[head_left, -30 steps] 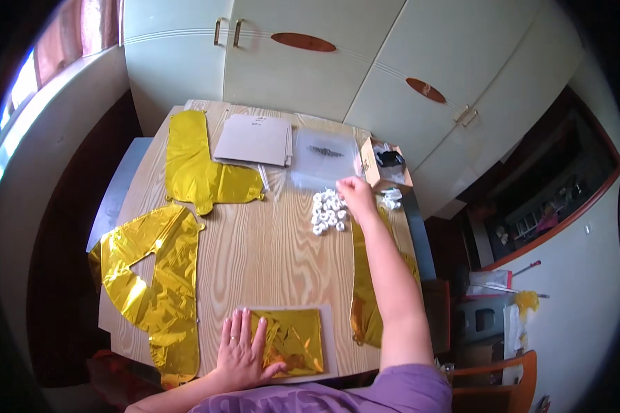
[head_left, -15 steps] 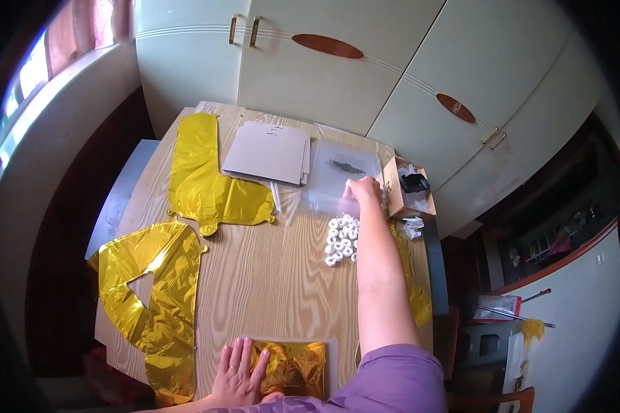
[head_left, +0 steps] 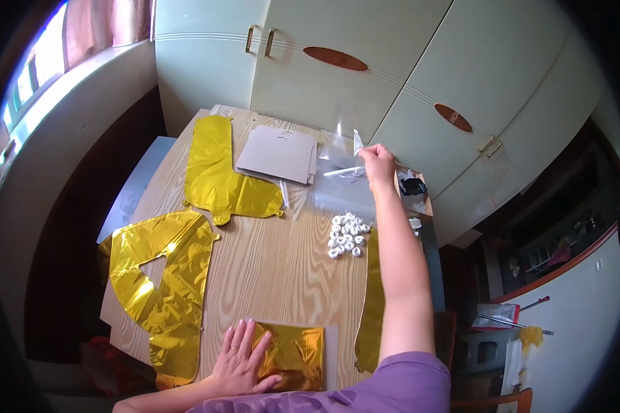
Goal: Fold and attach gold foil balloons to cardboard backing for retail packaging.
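The right hand [head_left: 377, 164] was stretched out to the far side of the worktop [head_left: 282, 255], its fingers pinched on the raised edge of a clear plastic bag [head_left: 337, 180]. The bag was partly lifted off the worktop at the far right corner, with a white straw-like stick [head_left: 343, 171] seen through or on it. The left hand [head_left: 240, 359] was laid flat, fingers released and spread, on the near edge of the worktop, touching the left side of a folded gold foil piece [head_left: 293, 354]; that piece was resting on a pale sheet just in front of the person's purple sleeve [head_left: 393, 385].

A cluster of small white rings [head_left: 346, 234] was lying near the bag, just left of the right forearm. A grey card stack [head_left: 279, 153] was placed at the far end, beside the bag. A flat gold foil balloon of L shape [head_left: 220, 175] was spread at the far left, and a second, larger gold foil balloon [head_left: 162, 275] was draped over the left edge. A gold strip [head_left: 372, 303] was partly hidden under the right forearm. A small open box [head_left: 415, 189] with something dark inside was seen at the right corner. Pale cabinet doors [head_left: 365, 62] were behind the worktop.
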`<action>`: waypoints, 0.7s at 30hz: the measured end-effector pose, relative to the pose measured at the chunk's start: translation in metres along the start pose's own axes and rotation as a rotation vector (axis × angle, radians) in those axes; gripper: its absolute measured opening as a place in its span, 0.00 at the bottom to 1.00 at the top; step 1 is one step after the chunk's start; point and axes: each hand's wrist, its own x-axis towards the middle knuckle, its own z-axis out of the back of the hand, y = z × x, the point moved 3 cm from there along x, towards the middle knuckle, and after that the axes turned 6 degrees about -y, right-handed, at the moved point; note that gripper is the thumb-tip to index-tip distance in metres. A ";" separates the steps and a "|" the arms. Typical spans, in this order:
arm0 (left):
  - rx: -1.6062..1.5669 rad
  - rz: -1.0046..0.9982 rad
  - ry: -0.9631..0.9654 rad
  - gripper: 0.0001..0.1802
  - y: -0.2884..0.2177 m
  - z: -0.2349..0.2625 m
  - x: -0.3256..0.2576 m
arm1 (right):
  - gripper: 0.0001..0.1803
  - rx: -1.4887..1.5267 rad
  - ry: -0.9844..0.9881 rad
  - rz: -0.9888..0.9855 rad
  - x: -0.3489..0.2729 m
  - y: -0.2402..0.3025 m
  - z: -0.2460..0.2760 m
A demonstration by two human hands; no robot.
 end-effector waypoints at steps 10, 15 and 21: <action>0.143 -0.337 -0.668 0.38 -0.019 0.079 0.015 | 0.09 -0.137 0.393 0.026 -0.229 0.148 0.028; 0.499 -0.406 -0.599 0.32 -0.040 0.092 0.076 | 0.10 -0.182 0.532 0.161 -0.307 0.150 0.024; 0.185 -0.362 -0.463 0.24 0.029 0.070 0.076 | 0.10 0.134 0.455 -0.101 -0.345 0.119 0.056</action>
